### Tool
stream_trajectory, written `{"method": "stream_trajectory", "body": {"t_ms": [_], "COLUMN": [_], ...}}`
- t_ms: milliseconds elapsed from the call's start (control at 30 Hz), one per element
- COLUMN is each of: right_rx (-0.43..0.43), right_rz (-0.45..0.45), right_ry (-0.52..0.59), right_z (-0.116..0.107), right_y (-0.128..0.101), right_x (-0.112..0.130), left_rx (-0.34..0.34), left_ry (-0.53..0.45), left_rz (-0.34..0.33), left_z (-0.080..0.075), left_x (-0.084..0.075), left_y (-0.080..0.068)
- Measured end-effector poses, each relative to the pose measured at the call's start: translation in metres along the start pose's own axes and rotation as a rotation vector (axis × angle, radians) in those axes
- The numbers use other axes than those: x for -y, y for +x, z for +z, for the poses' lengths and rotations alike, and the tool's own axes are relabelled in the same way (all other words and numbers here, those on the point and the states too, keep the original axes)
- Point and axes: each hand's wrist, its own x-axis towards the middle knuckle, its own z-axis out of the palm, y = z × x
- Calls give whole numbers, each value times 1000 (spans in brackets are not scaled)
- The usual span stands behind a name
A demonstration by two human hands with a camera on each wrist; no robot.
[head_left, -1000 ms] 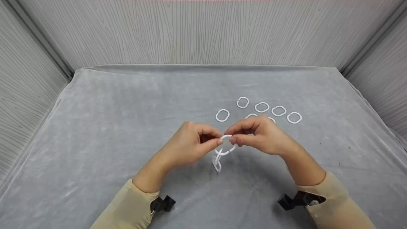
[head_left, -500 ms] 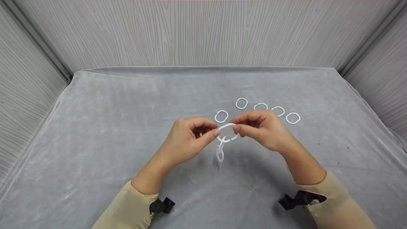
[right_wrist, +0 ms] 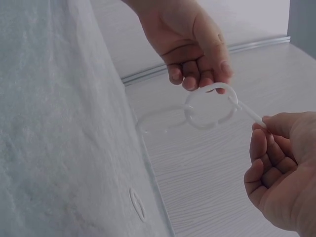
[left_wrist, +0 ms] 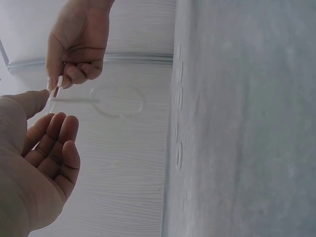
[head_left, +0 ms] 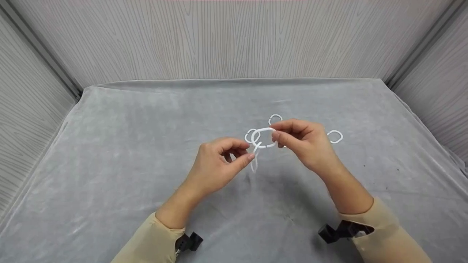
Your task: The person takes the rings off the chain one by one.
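Note:
My right hand pinches the right end of a white oval split link between thumb and index finger. From that link hangs a second white link, and a third white link dangles below it, close over the cloth in the head view. My left hand is at the second link, thumb and bent fingers parted around its rim, with a gap showing between thumb and index finger. In the right wrist view the left fingertips are right at this rim. The small gap in the held link faces me.
Loose white links lie on the grey cloth beyond my hands, among them a back link and a right-hand link. Others are partly hidden by the right hand. Wood-patterned panels enclose the back and sides.
Both hands started pinching the top link. The right hand has moved it away from me and slightly right. My left hand has let go of it and come to the second link below.

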Motion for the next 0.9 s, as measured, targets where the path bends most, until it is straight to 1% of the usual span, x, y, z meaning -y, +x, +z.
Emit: {"method": "stream_trajectory", "body": {"t_ms": [200,400,700,900], "right_rx": [-8,-12,-13,-9], "right_rz": [-28,-32,-23,-14], "right_ry": [26,33,62,80], "right_z": [3,3,5,6], "right_y": [-1,-2,-3,-2], "right_x": [1,1,3,4], "left_rx": [-18,-31,-23,-15], "left_ry": [33,35,24,24], "left_rz": [13,11,9,-5], "left_z": [3,6,6,5], "left_x": [0,0,0,-2], "left_y": [-2,-2,-1,-1]}}
